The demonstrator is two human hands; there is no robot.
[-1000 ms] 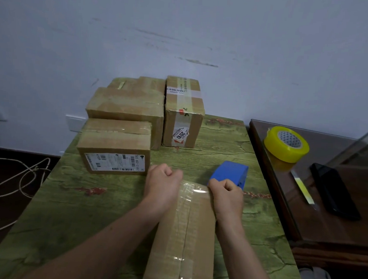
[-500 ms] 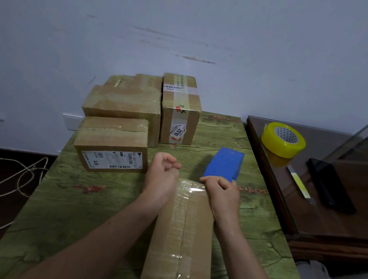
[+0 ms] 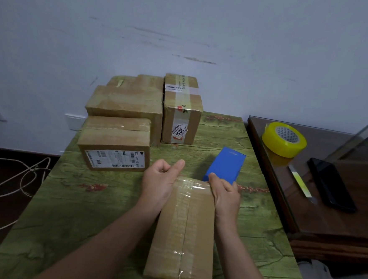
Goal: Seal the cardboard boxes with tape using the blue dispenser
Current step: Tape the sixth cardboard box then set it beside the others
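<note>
A long box (image 3: 185, 231) lies lengthwise on a green table (image 3: 76, 208) before a person, clear tape running along its top seam and glinting at its far end. The left hand (image 3: 159, 183) rests against the box's far left corner, fingers curled into a loose fist with the thumb out and nothing visible in its grasp. The right hand (image 3: 226, 196) sits at the far right corner, fingers curled round the near end of the blue dispenser (image 3: 227, 166), which tilts up and away just beyond the box. Farther back on the left stands a labelled box (image 3: 115, 147), with a larger box (image 3: 126, 104) behind it and a tall box (image 3: 181, 113) bearing a red-and-white sticker beside that, all near the wall. To the right, on a dark side table (image 3: 326, 214) touching the green one, sit a yellow tape roll (image 3: 284, 138) and a black phone (image 3: 332, 186). A pale cord (image 3: 21, 178) loops over the floor at left.
</note>
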